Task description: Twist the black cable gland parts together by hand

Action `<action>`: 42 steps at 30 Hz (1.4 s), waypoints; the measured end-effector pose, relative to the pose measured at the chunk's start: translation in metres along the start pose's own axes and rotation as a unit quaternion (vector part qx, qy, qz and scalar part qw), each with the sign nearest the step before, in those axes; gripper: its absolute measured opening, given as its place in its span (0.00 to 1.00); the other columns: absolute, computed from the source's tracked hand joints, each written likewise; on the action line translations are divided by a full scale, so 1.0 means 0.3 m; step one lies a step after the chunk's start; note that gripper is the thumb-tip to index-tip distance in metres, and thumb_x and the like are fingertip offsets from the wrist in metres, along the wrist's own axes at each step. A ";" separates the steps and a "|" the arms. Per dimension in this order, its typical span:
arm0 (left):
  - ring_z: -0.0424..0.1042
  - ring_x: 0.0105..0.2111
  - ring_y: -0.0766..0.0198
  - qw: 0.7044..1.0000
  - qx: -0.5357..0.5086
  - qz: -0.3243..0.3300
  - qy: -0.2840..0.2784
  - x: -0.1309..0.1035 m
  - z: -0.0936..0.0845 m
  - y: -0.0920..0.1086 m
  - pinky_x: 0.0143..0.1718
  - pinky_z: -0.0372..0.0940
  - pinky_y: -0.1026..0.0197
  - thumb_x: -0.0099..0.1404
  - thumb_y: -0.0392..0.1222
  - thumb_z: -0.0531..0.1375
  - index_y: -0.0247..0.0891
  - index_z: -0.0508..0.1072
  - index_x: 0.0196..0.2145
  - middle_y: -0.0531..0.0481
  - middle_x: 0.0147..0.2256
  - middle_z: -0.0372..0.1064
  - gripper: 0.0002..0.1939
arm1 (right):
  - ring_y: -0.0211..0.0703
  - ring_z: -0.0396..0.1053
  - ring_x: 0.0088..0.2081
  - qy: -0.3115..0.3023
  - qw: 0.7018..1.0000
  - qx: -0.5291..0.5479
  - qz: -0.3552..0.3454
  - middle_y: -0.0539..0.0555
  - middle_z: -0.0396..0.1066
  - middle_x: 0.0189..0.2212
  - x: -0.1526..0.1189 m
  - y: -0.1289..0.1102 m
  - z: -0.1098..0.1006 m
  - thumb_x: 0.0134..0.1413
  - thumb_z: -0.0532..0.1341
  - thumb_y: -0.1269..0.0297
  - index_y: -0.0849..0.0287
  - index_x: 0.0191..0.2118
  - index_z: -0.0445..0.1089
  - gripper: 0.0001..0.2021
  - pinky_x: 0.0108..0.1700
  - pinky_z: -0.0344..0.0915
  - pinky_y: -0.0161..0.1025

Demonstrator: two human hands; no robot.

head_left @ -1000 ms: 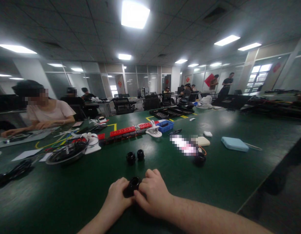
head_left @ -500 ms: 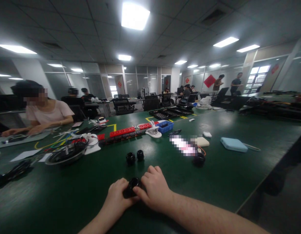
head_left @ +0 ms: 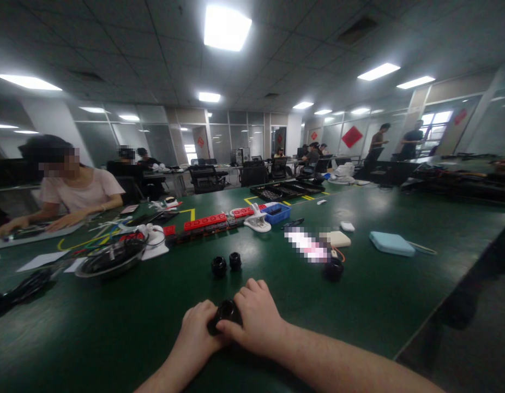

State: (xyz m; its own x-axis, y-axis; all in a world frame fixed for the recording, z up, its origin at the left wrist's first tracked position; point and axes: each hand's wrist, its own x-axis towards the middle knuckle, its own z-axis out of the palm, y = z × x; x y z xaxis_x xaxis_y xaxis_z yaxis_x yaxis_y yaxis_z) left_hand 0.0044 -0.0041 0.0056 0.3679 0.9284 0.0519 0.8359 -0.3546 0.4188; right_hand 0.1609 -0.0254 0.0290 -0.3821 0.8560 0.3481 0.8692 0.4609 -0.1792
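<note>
Close to me, above the green table [head_left: 154, 333], both hands grip one black round plastic fitting [head_left: 227, 311] with a hole facing up. My left hand [head_left: 197, 330] is closed around its left side. My right hand [head_left: 260, 322] is wrapped over its right side, with the thumb across the near face. The undersides of the fitting and most fingertips are hidden. Just beyond my hands stand two similar black fittings [head_left: 218, 266], one a little smaller. Another dark round piece [head_left: 333, 269] lies to the right, by the blurred-out phone-like object.
A metal bowl [head_left: 86, 267] with dark cables sits left. Red-and-black strips [head_left: 205, 221], a white stand [head_left: 258, 222] and a blue tray [head_left: 283, 215] lie further back. On the right is a light-blue box [head_left: 391, 243]. A co-worker [head_left: 80, 191] sits at the far left.
My right thumb has shifted slightly left across the fitting, and the right hand has turned a little with it. The co-worker's hands moved left. Two standing people in the background moved right.
</note>
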 end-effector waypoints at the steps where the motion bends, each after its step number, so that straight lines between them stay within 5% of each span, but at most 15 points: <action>1: 0.63 0.31 0.63 1.000 0.003 0.000 -0.002 0.000 0.001 0.000 0.33 0.55 0.63 0.50 0.44 0.57 0.38 0.67 0.22 0.53 0.27 0.62 0.07 | 0.45 0.56 0.35 -0.001 1.000 0.000 0.001 0.55 0.66 0.27 0.001 -0.001 0.001 0.47 0.52 0.43 0.63 0.27 0.66 0.24 0.38 0.51 0.43; 18: 0.61 0.32 0.62 0.999 -0.007 0.035 -0.018 -0.009 -0.008 -0.001 0.35 0.54 0.62 0.49 0.44 0.57 0.38 0.67 0.25 0.51 0.30 0.62 0.07 | 0.44 0.56 0.34 -0.021 0.999 0.031 0.000 0.53 0.65 0.26 0.022 -0.004 0.026 0.35 0.56 0.36 0.62 0.27 0.65 0.28 0.39 0.52 0.43; 28: 0.61 0.32 0.62 0.998 -0.029 0.026 -0.045 0.004 -0.005 0.003 0.36 0.54 0.61 0.47 0.45 0.58 0.38 0.68 0.24 0.52 0.29 0.62 0.08 | 0.43 0.56 0.37 0.001 0.989 0.144 0.031 0.51 0.62 0.33 0.005 -0.010 0.018 0.36 0.63 0.49 0.57 0.35 0.66 0.20 0.38 0.52 0.39; 42: 0.60 0.33 0.63 0.999 -0.029 0.026 -0.029 -0.005 -0.011 0.012 0.37 0.54 0.62 0.47 0.42 0.58 0.38 0.66 0.24 0.53 0.29 0.61 0.07 | 0.44 0.56 0.37 -0.030 0.993 0.112 -0.004 0.52 0.64 0.31 0.003 -0.004 -0.002 0.40 0.62 0.52 0.60 0.32 0.65 0.16 0.39 0.53 0.40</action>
State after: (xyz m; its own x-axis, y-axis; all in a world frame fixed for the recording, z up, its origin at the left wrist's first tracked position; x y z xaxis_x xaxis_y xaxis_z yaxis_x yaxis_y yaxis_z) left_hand 0.0054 -0.0062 0.0100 0.4352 0.9001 0.0229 0.7901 -0.3940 0.4695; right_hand 0.1597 -0.0251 0.0299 -0.4116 0.8618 0.2964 0.7778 0.5017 -0.3786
